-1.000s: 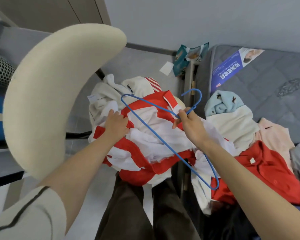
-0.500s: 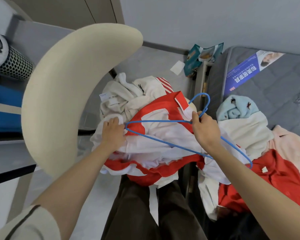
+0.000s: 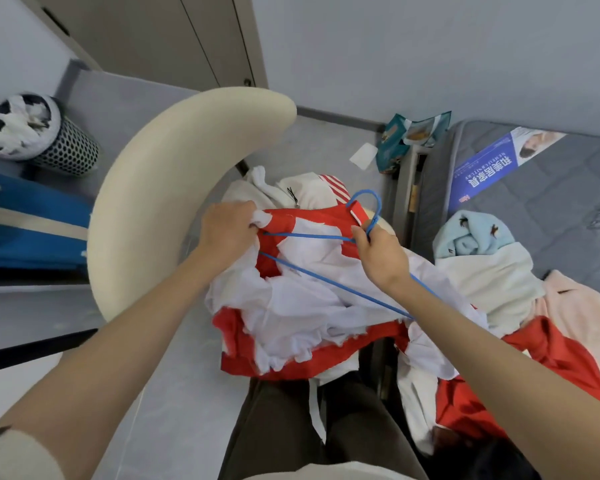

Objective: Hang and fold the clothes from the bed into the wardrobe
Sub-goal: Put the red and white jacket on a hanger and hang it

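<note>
A red and white garment [image 3: 312,306] lies bunched over my lap and the chair seat. My left hand [image 3: 227,230] grips its upper left edge, fingers curled into the cloth. My right hand [image 3: 380,252] pinches the neck of a thin blue wire hanger [image 3: 326,282], whose hook stands above the red collar. The hanger's left tip sits under the cloth by my left hand. More clothes lie on the bed at right: a light blue piece [image 3: 471,233], a cream one [image 3: 492,282], a red one [image 3: 551,358] and a pink one [image 3: 579,303].
A cream curved chair back [image 3: 160,188] stands left of the garment. Wardrobe doors [image 3: 174,32] are at the top. A mesh bin [image 3: 49,140] and a blue bag [image 3: 35,223] sit at far left. The grey mattress [image 3: 551,188] carries a blue label; a snack packet [image 3: 402,140] lies on the floor.
My left hand moved up to the garment's upper edge and gathered the cloth over the hanger's left end. The hanger swung flatter across the shirt. The camera tilted up, showing the wardrobe doors.
</note>
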A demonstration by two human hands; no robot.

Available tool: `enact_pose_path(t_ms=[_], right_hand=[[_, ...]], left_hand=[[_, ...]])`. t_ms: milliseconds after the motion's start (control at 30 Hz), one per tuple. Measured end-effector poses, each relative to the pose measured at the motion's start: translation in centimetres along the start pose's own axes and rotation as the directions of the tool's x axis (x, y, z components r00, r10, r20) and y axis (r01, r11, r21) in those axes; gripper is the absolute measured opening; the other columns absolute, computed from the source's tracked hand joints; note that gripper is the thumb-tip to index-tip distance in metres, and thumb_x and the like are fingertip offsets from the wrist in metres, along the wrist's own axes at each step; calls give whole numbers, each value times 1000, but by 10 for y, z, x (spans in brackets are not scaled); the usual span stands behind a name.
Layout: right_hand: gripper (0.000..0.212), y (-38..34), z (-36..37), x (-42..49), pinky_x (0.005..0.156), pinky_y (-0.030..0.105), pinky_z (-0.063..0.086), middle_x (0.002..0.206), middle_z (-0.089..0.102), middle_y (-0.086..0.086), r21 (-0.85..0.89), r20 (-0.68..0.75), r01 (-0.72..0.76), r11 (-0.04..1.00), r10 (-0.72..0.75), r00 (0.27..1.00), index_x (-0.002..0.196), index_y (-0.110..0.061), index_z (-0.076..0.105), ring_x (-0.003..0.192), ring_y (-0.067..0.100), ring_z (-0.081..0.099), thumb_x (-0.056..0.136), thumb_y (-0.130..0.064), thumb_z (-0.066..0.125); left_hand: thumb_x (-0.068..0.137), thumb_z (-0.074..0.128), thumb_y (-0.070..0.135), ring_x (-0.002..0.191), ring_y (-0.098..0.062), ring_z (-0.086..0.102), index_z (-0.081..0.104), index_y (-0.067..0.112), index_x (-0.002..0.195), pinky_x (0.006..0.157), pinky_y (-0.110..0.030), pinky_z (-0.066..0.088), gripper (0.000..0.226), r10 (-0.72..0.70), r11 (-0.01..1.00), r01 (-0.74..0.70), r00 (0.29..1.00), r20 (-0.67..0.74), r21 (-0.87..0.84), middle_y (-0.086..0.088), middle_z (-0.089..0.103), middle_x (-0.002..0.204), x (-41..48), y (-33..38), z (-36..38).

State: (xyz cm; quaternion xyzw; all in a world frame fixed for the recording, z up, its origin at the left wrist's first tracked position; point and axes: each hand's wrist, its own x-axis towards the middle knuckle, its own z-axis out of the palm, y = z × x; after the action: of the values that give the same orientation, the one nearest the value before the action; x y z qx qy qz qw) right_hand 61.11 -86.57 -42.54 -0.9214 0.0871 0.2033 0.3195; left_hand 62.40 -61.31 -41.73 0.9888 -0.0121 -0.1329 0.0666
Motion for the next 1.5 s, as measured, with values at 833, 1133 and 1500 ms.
enact_pose_path(t_ms=[833,1133,1500], right_hand=[[37,-28,90,93,62,26,42,63,54,2,262,155,-139,955,101,983,77,-7,56,56,11,46,102,-31,42],[33,-43,117,91,82,35,44,108,63,14,240,58,-29,970,16,998,115,1,50,96,28,57,103,-27,40],[45,84,87,80,107,46,40,143,45,13,30,-20,-423,906,423,906,142,-15,39,128,34,45,98,-13,46]], left_hand=[[93,53,29,113,-27,55,51,27,131,93,-38,40,38,-266,838,323,946,187,-439,-3,59,122,-10,-6,114],[89,57,5,127,-27,45,37,7,142,94,-18,32,56,-139,601,297,953,269,-742,-12,48,140,10,4,117],[96,45,21,114,-28,44,42,37,137,99,-33,33,43,169,984,-135,915,367,-117,-10,31,131,-6,28,148]])
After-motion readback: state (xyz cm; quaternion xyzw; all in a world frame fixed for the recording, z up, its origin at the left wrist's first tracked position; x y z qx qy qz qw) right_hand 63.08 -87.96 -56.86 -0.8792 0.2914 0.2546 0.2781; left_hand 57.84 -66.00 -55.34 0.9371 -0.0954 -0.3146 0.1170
